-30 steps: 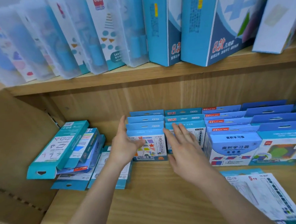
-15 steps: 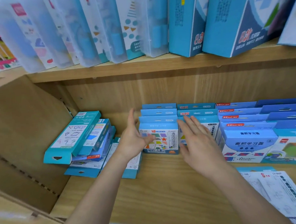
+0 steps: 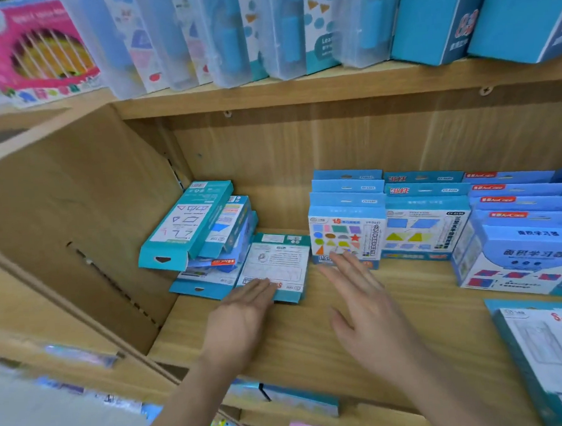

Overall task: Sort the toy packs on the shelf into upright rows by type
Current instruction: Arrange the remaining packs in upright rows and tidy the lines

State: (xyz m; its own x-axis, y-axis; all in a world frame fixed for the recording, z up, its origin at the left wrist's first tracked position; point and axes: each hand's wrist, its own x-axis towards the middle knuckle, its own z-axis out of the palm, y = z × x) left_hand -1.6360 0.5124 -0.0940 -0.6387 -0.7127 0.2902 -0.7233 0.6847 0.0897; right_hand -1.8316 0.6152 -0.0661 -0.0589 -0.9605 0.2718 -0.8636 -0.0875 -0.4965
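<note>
Upright rows of blue toy packs stand at the back of the wooden shelf [image 3: 313,336]: a coloured-shapes row [image 3: 347,238], a triangle-pattern row [image 3: 425,230] and a larger blue-box row [image 3: 519,251] to the right. At the left lies a tilted heap of teal packs [image 3: 191,228]. A flat teal pack [image 3: 276,265] lies beside the heap. My left hand [image 3: 243,317] is flat, fingers spread, fingertips on that flat pack's near edge. My right hand [image 3: 367,306] hovers open just in front of the shapes row, holding nothing.
The upper shelf carries clear plastic cases [image 3: 216,35] and tall blue boxes [image 3: 438,15], with a pink box [image 3: 33,53] at far left. A wooden side panel [image 3: 76,225] bounds the left. A flat white-and-teal pack [image 3: 551,354] lies at the front right.
Both hands pulled back from the shapes row. My left hand dropped left onto the flat teal pack; my right hand lowered toward the shelf front. The view shifted left.
</note>
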